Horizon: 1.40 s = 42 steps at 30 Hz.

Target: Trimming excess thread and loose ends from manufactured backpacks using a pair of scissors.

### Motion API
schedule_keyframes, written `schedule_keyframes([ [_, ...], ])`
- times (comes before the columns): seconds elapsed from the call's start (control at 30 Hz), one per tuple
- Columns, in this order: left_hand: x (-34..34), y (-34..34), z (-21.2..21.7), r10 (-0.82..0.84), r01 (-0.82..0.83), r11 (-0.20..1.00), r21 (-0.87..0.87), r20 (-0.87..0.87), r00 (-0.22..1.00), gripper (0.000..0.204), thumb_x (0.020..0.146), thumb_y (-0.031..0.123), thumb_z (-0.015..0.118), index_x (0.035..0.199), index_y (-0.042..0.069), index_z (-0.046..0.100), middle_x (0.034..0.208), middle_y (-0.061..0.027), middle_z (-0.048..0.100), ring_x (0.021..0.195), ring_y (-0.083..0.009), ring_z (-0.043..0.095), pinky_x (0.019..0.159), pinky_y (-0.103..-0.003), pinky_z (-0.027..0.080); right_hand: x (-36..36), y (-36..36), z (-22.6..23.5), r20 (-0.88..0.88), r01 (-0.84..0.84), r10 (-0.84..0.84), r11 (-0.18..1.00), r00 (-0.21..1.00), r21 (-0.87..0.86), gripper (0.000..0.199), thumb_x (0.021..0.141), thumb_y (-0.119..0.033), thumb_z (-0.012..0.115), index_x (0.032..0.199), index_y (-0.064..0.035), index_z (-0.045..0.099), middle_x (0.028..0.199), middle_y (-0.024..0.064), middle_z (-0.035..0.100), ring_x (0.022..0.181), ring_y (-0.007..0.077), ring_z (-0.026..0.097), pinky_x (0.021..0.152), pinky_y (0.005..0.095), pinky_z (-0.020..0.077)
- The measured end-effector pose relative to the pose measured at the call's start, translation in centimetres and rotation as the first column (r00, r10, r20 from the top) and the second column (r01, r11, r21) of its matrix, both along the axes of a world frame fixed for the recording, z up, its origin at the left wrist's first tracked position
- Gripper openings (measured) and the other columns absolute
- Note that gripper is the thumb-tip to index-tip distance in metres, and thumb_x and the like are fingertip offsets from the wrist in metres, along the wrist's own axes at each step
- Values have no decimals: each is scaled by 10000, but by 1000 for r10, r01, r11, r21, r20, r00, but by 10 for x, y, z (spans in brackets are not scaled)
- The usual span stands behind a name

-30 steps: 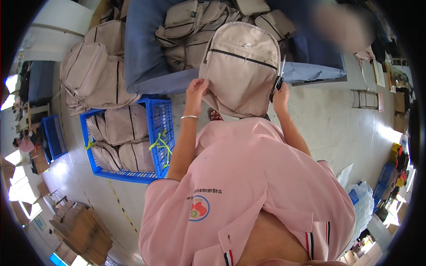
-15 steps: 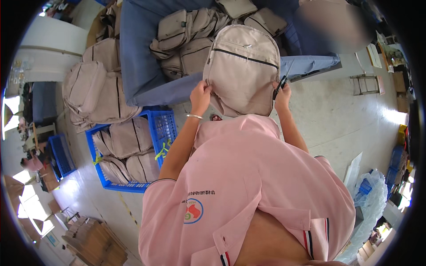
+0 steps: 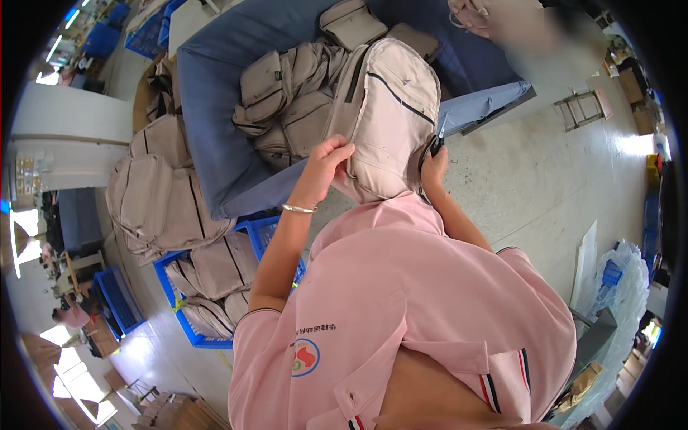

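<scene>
A beige backpack (image 3: 398,115) with a dark zip line stands tilted in front of me, its lower end against my shirt. My left hand (image 3: 324,166) pinches the left side of it with thumb and fingers. On the other side, my right hand (image 3: 433,169) is closed around a pair of black-handled scissors (image 3: 436,143), blades pointing up beside the bag's right edge. Whether those fingers also grip the fabric is hidden. Behind it, more beige backpacks (image 3: 261,82) lie heaped in a large blue-grey fabric-lined bin (image 3: 215,154).
A blue plastic crate (image 3: 166,287) with folded beige bags stands at my left, below a stack of backpacks (image 3: 154,201). Another person (image 3: 545,43), blurred, is beyond the bin at right. A metal-framed stool (image 3: 582,109) and clear plastic wrap (image 3: 623,287) are on the right.
The backpack has turned so its left side panel shows, and it leans more to the right. My left hand has shifted its hold on the side; the scissors have moved left with my right hand.
</scene>
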<state>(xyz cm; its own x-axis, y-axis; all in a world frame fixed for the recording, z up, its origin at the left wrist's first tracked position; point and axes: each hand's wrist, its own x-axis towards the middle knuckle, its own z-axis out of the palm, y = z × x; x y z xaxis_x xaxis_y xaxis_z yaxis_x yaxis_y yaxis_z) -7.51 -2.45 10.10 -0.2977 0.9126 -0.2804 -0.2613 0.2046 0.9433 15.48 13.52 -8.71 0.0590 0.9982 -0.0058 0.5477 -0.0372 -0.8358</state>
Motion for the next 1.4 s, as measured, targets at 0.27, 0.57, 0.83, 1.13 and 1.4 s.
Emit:
schedule_keyframes([
  [0.27,-37,5,48,-43,377,919,116,-920,390,82,951,125,596,961,50,565,855,-97,576,852,-266,584,817,-373,448,-49,63,180,-46,-454,533,761,845,464,478,806,41,637,1268,-35,540,1121,184,619,1062,354,616,913,378,481],
  [0.57,-110,3,97,79,326,937,124,-986,148,86,924,86,604,1003,55,614,925,-83,645,903,-287,604,911,-378,451,-132,102,265,106,-884,914,343,393,318,240,832,-5,696,1004,19,531,849,131,626,738,247,605,733,318,490],
  [0.83,-134,20,85,235,-12,954,301,-718,655,84,979,111,570,950,35,592,779,5,562,698,-86,497,671,-235,433,-101,37,264,-575,-869,695,492,431,-57,319,734,41,785,1013,-10,637,915,-36,605,835,71,572,768,224,499],
  [1.13,-107,82,18,-109,276,961,31,-872,477,153,882,144,706,1007,58,730,883,-28,633,841,-147,588,760,-263,513,-72,16,124,-619,-645,390,719,682,-258,293,736,59,751,985,-17,617,870,-13,620,748,63,581,696,213,497],
  [1.4,-87,101,-22,-210,376,926,35,-780,590,97,791,132,734,838,49,717,842,-46,650,824,-208,599,787,-329,470,0,17,76,-174,-676,653,721,737,-155,279,835,-235,791,926,-15,646,743,10,617,713,94,554,681,267,457],
])
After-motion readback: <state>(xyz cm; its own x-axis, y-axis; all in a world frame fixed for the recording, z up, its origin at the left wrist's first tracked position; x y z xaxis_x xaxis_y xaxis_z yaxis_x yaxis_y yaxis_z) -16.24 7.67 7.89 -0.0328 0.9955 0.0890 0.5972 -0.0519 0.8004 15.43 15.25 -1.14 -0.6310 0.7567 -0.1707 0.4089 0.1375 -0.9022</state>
